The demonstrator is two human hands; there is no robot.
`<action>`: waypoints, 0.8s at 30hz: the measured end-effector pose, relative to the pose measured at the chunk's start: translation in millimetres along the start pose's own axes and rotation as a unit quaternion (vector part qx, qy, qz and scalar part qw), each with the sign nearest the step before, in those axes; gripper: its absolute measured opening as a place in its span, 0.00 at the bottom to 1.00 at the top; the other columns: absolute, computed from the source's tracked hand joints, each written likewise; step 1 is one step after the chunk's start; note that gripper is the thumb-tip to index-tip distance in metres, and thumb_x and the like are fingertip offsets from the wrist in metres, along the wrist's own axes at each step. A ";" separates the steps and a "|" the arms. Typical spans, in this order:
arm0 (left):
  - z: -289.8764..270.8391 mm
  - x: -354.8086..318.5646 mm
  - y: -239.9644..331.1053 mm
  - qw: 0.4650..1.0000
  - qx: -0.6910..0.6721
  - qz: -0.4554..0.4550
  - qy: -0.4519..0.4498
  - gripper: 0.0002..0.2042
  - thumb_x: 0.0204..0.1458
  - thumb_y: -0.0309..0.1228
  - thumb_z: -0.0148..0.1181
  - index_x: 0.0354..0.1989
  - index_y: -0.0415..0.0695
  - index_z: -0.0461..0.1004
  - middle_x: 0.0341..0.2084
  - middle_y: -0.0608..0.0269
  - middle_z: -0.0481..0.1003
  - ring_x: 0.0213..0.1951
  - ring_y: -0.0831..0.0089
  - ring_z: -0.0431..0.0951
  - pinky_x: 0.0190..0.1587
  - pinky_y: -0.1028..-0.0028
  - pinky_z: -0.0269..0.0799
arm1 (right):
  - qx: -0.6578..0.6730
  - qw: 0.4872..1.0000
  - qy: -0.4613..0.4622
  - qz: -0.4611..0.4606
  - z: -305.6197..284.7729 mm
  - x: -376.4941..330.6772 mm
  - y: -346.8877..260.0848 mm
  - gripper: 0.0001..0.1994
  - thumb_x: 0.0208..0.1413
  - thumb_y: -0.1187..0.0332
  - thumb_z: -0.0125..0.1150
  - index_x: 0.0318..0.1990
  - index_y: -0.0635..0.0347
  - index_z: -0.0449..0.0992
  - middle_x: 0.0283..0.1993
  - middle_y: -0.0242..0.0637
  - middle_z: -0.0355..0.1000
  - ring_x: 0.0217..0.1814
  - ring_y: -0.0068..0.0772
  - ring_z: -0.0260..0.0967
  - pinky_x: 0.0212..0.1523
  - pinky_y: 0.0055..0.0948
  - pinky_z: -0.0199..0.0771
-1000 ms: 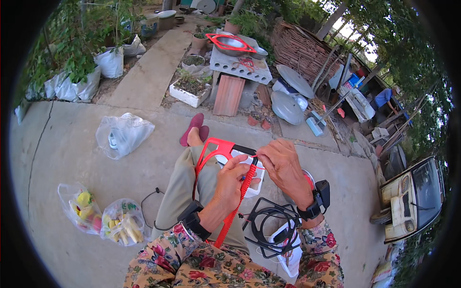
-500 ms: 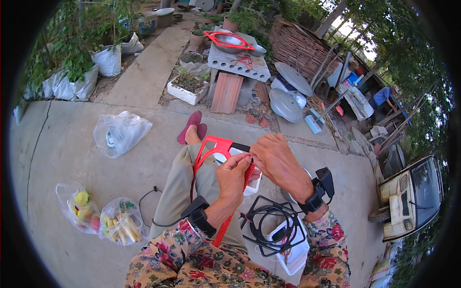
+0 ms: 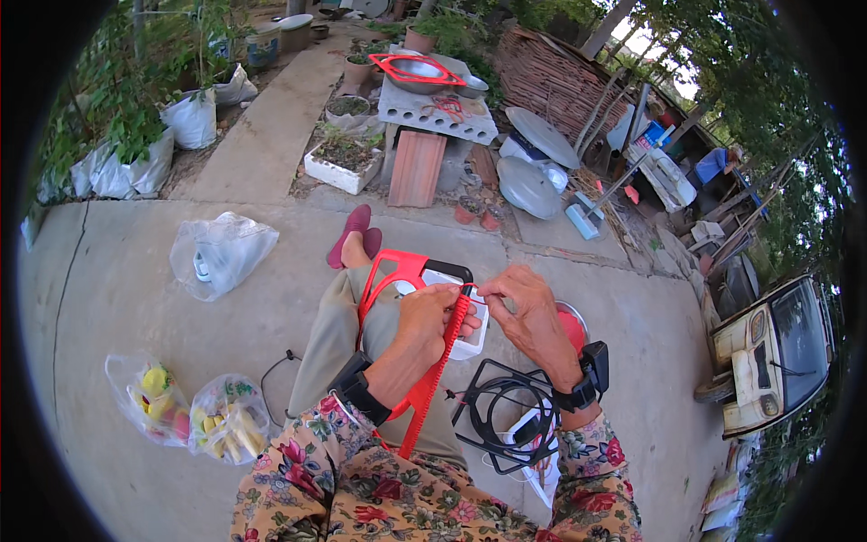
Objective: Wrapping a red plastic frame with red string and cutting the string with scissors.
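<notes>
A frame (image 3: 395,265) leans across my lap, mostly red with a bare black stretch at its far right corner. Red cord is wound in tight turns down its right side (image 3: 435,384). My left hand (image 3: 417,323) grips the frame just below that corner, fingers closed around the wound side. A thin red cord (image 3: 477,287) runs from the corner to my right hand (image 3: 531,316), whose thumb and fingers are pinched on it. Beyond the left hand, a white box (image 3: 473,340) shows partly behind the frame.
On the right, a black frame with coiled black cord (image 3: 506,411) lies over a white tray (image 3: 545,483); a red-filled bowl (image 3: 571,327) is beside my right wrist. Plastic bags (image 3: 226,257) lie on the concrete to the left. A slab table (image 3: 424,110) and a vehicle (image 3: 768,357) stand farther off.
My right hand has moved off the frame's black corner to the right, and the cord now shows stretched between the hands. My left hand stays on the frame. The view has shifted slightly.
</notes>
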State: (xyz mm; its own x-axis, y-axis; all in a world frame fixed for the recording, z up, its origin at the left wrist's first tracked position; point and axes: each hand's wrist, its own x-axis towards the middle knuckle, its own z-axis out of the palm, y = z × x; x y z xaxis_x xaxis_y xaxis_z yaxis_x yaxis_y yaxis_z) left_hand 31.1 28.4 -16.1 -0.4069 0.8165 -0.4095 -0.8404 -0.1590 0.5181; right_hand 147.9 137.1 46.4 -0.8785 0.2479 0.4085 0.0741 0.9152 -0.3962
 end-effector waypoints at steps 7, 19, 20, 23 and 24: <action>-9.7 10.7 3.4 0.994 0.026 -0.096 -0.047 0.10 0.59 0.29 0.44 0.37 0.34 0.69 0.25 0.53 0.73 0.23 0.65 0.76 0.24 0.71 0.72 | 0.031 0.994 0.102 0.030 35.0 -15.4 -4.3 0.08 0.51 0.74 0.59 0.39 0.66 0.76 0.37 0.40 0.72 0.39 0.37 0.69 0.41 0.32 0.67; -11.0 7.7 7.7 0.993 0.020 -0.097 -0.070 0.10 0.56 0.27 0.45 0.35 0.32 0.69 0.25 0.53 0.73 0.23 0.63 0.75 0.24 0.71 0.73 | 0.376 0.897 0.002 0.233 41.9 -0.1 12.4 0.06 0.54 0.73 0.57 0.36 0.66 0.76 0.35 0.28 0.72 0.31 0.17 0.69 0.32 0.19 0.70; -9.5 5.6 7.9 0.994 0.020 -0.081 -0.066 0.10 0.57 0.28 0.45 0.36 0.32 0.69 0.25 0.53 0.73 0.24 0.63 0.75 0.25 0.70 0.73 | 0.385 0.891 0.007 0.241 41.9 -0.3 11.0 0.06 0.54 0.73 0.57 0.35 0.66 0.75 0.34 0.27 0.72 0.30 0.16 0.68 0.31 0.18 0.69; -9.1 -1.2 4.6 0.994 0.022 -0.063 -0.090 0.11 0.58 0.29 0.45 0.38 0.32 0.69 0.27 0.53 0.74 0.26 0.63 0.76 0.27 0.70 0.74 | 0.333 0.911 0.017 0.242 36.8 -6.3 10.2 0.06 0.52 0.72 0.56 0.35 0.64 0.75 0.38 0.32 0.73 0.35 0.21 0.69 0.37 0.25 0.70; -7.9 -3.7 3.9 0.992 0.023 -0.048 -0.111 0.12 0.59 0.30 0.45 0.38 0.33 0.69 0.27 0.54 0.74 0.26 0.64 0.77 0.29 0.70 0.74 | 0.292 0.930 0.035 0.221 34.4 -8.5 10.2 0.05 0.52 0.72 0.56 0.35 0.64 0.74 0.40 0.34 0.73 0.37 0.23 0.69 0.39 0.27 0.69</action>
State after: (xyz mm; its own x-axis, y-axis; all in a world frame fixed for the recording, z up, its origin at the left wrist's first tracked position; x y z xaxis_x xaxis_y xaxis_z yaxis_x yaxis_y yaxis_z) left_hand 26.5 20.4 -18.4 -0.2333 0.9297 -0.2850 -0.8519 -0.0541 0.5209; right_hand 139.9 133.4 10.5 -0.7892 0.5969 0.1446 0.1329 0.3958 -0.9087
